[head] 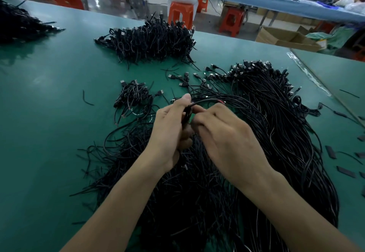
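Observation:
My left hand (171, 131) grips a small coil of black cable (187, 114) above the green table (49, 97). My right hand (225, 135) pinches the same cable right beside it, fingers curled toward the left hand. A loose strand of that cable arcs away to the right, over a big heap of straight black USB cables (276, 125) that spreads under both forearms. What the fingertips do between the two hands is hidden.
A small bundle of coiled cables (134, 95) lies left of my hands. A larger pile of bundles (152, 40) sits further back, another pile (21, 24) at the far left. Short black ties (346, 171) lie at the right. Behind the table a person sits on an orange stool (180, 13).

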Motion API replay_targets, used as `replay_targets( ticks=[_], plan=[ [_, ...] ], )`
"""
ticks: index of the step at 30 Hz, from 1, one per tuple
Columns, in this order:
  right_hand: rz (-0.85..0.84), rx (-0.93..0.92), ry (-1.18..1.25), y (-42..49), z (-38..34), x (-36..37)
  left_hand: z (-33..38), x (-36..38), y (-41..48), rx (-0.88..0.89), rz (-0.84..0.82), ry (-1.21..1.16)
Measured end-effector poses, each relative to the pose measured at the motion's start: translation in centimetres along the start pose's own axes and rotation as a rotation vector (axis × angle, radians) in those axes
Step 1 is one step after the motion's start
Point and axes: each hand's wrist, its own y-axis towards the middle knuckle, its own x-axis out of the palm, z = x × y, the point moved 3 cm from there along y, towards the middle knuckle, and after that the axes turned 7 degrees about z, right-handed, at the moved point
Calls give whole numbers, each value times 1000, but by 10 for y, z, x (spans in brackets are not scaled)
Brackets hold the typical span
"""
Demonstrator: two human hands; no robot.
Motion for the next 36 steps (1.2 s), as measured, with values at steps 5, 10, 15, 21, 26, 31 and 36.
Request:
replay_targets(
  ticks=[5, 10, 15, 21, 26, 31, 36],
  plan=[
    [-22, 43, 28, 3, 9, 1, -2, 2, -2, -36, -108, 29],
    [-141, -119, -22, 7, 14, -6, -1, 1, -2, -93, -154, -11],
    [-57, -297, -141, 9, 9, -13, -2, 1, -2, -141, -73, -31],
    [18, -423, -196, 2, -4, -8, -7, 0, -2, -170, -29, 62],
    [7, -508, -192, 7, -3, -12, -13, -1, -4, -328, -170, 119],
    [-111, -561, -159, 12, -2, -20, -17, 1, -7, -462, -346, 143],
    [-185, -542, -171, 10, 0, -23, -16, 1, -6, -451, -322, 138]
  ],
)
